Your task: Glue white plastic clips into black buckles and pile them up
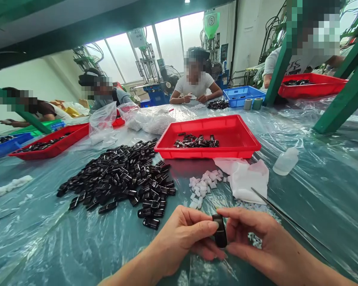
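Observation:
Both of my hands meet low in the view, pinching one small glossy black plastic part (220, 234) between them. My left hand (183, 238) closes on its left side with thumb and fingers. My right hand (258, 242) grips its right side, and long metal tweezers (289, 221) stick out from that hand toward the upper left. A big heap of the same black parts (122, 176) lies to the left on the plastic-covered table (47, 238). Small white pieces (201, 188) lie just beyond my hands.
A red tray (235, 137) with several black parts stands ahead, with a white cloth (246, 180) and a small white bottle (285, 161) to its right. Other people sit around the table with red and blue trays (243, 95). Green frame legs (343, 99) rise at right.

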A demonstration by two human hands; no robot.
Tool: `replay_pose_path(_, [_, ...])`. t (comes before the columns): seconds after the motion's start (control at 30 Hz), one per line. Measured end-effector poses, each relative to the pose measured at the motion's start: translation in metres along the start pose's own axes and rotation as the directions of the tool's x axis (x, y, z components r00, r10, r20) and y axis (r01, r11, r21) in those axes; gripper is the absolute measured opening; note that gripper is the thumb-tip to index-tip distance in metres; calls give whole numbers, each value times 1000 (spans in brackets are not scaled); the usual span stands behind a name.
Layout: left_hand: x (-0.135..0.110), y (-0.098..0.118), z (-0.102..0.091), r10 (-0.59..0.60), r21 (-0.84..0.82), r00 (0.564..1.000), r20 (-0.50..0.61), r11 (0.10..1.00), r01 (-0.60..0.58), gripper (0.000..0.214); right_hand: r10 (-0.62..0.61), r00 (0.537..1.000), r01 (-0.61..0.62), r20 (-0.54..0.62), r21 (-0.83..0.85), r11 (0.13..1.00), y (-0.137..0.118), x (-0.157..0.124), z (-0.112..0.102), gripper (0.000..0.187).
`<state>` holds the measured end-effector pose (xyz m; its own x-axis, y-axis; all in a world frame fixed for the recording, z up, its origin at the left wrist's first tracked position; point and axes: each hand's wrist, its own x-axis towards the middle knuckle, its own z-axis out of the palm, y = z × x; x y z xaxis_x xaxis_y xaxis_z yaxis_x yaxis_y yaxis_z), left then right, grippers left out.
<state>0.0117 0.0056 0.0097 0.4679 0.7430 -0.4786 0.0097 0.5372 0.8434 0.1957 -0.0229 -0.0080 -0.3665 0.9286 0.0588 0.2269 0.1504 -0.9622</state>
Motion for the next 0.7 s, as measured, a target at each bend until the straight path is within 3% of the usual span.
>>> replay_pose_path(0.27, [1, -5, -3, -40, -29, 998, 51, 999, 41, 30, -2, 1000, 3, 25, -49, 999, -1, 0, 1, 39])
replay_pose_path(0.4, [0, -5, -1, -48, -42, 997, 55, 998, 50, 29, -56, 998, 60, 24, -169, 984, -5, -2, -5, 34])
replay_pose_path(0.43, [0, -5, -1, -45, -41, 997, 62, 998, 48, 29, -92, 996, 87, -15, -220, 972, -5, -2, -9, 32])
replay_pose_path(0.5, [0, -4, -1, -38, -42, 997, 71, 998, 41, 29, -203, 955, 120, -215, -345, 931, -3, 1, -21, 29])
replay_pose_path(0.53, [0, -4, -1, -35, -45, 997, 68, 998, 38, 29, -273, 887, 112, -372, -401, 909, -1, 4, -29, 30])
replay_pose_path(0.6, [-1, -4, -1, -33, -45, 998, 58, 998, 36, 30, -355, 633, 21, -688, -443, 896, 4, 12, -50, 40])
replay_pose_path(0.63, [-1, -3, -1, -35, -43, 998, 55, 998, 38, 30, -380, 493, 6, -783, -433, 901, 7, 17, -62, 51])
replay_pose_path(0.67, [-1, -3, -1, -34, -39, 998, 54, 999, 37, 30, -361, 390, -67, -847, -417, 906, 10, 21, -74, 62])
replay_pose_path(0.7, [-1, -2, -1, -32, -37, 998, 56, 999, 34, 30, -338, 330, -121, -881, -395, 911, 14, 25, -86, 70])
